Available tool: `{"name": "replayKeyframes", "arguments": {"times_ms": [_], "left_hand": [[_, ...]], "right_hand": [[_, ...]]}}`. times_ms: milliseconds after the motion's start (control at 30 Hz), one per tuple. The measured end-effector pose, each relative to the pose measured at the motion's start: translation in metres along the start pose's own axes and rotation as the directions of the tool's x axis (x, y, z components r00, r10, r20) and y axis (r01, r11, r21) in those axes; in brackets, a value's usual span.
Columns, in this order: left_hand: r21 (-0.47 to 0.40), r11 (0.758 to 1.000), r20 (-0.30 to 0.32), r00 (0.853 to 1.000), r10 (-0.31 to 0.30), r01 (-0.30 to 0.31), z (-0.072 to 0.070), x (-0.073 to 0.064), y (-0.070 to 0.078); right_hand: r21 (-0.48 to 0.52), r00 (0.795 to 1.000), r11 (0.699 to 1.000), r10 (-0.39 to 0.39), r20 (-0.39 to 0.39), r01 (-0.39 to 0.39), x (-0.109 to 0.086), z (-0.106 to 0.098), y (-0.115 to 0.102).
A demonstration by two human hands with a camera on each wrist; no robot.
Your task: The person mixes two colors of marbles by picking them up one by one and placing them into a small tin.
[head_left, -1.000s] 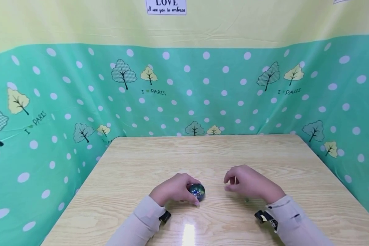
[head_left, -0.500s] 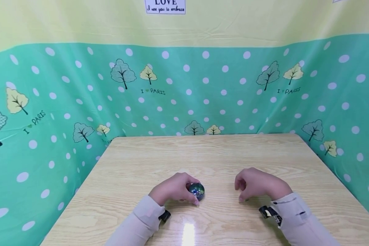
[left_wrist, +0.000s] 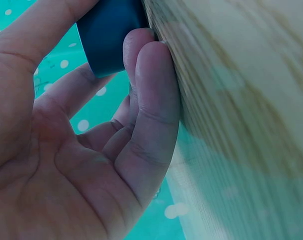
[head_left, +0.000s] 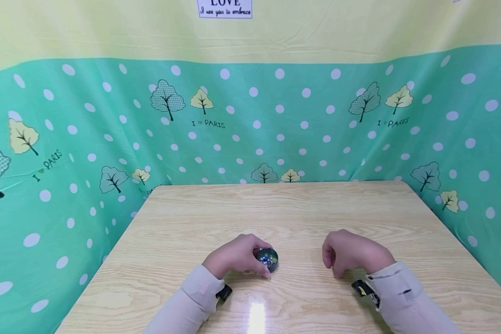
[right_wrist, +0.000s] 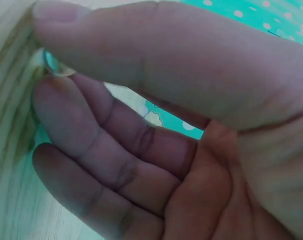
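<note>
My left hand (head_left: 238, 255) grips a shiny dark round object (head_left: 268, 260) between thumb and fingers, low at the tabletop's middle. Seen from the left wrist, its side is a smooth blue metallic cylinder (left_wrist: 111, 35); what it contains cannot be made out. To the right, my right hand (head_left: 355, 254) is down at the table with its fingers curled. In the right wrist view, the thumb and a fingertip pinch a small clear glass marble (right_wrist: 51, 62), partly covered by them. The head view hides this marble behind the hand.
Both hands are over a light wood-grain table (head_left: 275, 208). A green polka-dot cloth (head_left: 279, 125) with printed trees hangs behind it and along both sides. Each wrist carries a small black camera strap, and a bright reflection lies near the front.
My right hand has moved right and down to the table, closing its thumb and finger on the small marble that lay there. The left hand has kept its grip in place.
</note>
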State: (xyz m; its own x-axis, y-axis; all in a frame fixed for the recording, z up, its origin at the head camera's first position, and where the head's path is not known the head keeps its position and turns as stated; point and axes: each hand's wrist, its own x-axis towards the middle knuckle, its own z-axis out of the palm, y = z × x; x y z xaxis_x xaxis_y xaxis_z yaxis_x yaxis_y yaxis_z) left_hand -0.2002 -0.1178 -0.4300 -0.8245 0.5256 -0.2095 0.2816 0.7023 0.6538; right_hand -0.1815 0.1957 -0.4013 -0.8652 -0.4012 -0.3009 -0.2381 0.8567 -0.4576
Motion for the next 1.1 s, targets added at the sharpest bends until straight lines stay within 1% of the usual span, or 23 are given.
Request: {"name": "replayKeyframes", "arguments": {"times_ms": [100,333,533,600,833,967,1100], "left_hand": [[0.0,1.0,0.0,1.0,0.01,-0.01,-0.001,0.0,0.0],[-0.016,1.0,0.008,1.0,-0.014,0.014,-0.002,-0.001,0.002],[-0.012,1.0,0.003,1.0,-0.018,0.018,-0.001,-0.002,0.001],[-0.014,1.0,0.001,1.0,-0.019,0.019,0.0,-0.002,0.001],[-0.028,0.999,-0.003,1.0,-0.027,0.027,-0.001,-0.003,0.003],[-0.045,0.999,0.011,1.0,-0.026,0.026,-0.001,-0.002,0.004],[-0.033,0.999,0.02,1.0,-0.022,0.023,-0.001,-0.001,0.003]], "right_hand": [[-0.011,1.0,1.0,-0.015,-0.013,0.015,0.001,0.002,0.0],[-0.052,0.998,0.998,-0.042,-0.043,0.04,0.002,0.006,-0.003],[-0.118,0.991,0.989,-0.102,-0.085,0.091,0.005,0.01,-0.011],[-0.122,0.989,0.987,-0.117,-0.095,0.106,0.006,0.011,-0.013],[-0.148,0.988,0.984,-0.118,-0.101,0.102,0.012,0.011,-0.021],[-0.151,0.988,0.984,-0.114,-0.105,0.098,0.016,0.011,-0.024],[-0.15,0.988,0.984,-0.11,-0.108,0.093,0.017,0.012,-0.026]]}}
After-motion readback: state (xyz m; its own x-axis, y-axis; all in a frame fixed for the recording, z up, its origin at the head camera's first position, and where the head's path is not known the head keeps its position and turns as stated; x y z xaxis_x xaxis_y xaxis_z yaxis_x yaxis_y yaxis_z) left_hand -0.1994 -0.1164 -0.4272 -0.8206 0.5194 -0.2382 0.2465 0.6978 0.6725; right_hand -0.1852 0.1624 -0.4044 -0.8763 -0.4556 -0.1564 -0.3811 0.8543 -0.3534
